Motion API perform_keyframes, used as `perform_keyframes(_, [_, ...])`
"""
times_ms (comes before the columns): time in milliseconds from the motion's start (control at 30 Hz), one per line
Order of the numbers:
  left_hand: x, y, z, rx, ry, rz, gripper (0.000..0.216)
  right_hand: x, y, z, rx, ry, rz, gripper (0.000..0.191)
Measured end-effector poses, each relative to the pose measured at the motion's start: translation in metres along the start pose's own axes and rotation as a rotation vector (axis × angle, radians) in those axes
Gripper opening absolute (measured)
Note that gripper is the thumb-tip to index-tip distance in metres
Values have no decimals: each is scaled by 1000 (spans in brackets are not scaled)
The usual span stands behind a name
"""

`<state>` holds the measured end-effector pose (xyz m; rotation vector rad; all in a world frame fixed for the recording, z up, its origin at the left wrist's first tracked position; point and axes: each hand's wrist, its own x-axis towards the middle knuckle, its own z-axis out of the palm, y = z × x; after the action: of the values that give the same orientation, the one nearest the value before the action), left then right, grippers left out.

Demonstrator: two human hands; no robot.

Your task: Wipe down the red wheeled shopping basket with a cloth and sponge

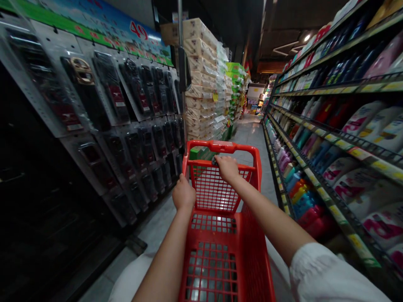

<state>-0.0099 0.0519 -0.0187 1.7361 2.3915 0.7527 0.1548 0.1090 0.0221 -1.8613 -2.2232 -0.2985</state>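
Red cart (220, 216): left hand (183, 195) grips rim, right hand (227, 168) grips bar.

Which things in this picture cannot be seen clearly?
Head view only.
1. Right hand: its grip on the red plastic mesh cart is hidden by its own back.
2. Yellow shelf labels: too small, blurred.
3. Black hanging packets: too dark.
4. Cart's near end: cut off by bottom edge.

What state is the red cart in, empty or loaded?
Empty, as far as shows: the red cart's mesh floor lies bare. The left hand and right hand grip its upper edges.
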Motion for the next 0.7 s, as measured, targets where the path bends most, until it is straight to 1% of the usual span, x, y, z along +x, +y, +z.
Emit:
perform_keyframes(200, [0,-2,3,15,-5,-12,47,27,-62,8,56,37,-103,36])
perform_keyframes(300, [-1,-1,3,33,-4,-1,49,30,-81,14,78,79,-132,38])
perform_keyframes(367, [-2,-1,3,45,-3,5,50,28,-86,19,82,116,-130,40])
perform_keyframes(467, [-3,-2,2,63,0,9,50,23,-81,24,51,126,-174,43])
perform_keyframes(533, [-3,-4,1,67,-1,13,50,18,-69,24,21,107,-221,45])
perform_keyframes(600, [-2,-6,1,57,-1,24,50,12,-50,22,7,90,-213,46])
perform_keyframes(700, [-1,-8,2,41,1,41,49,-3,-11,17,3,79,-108,48])
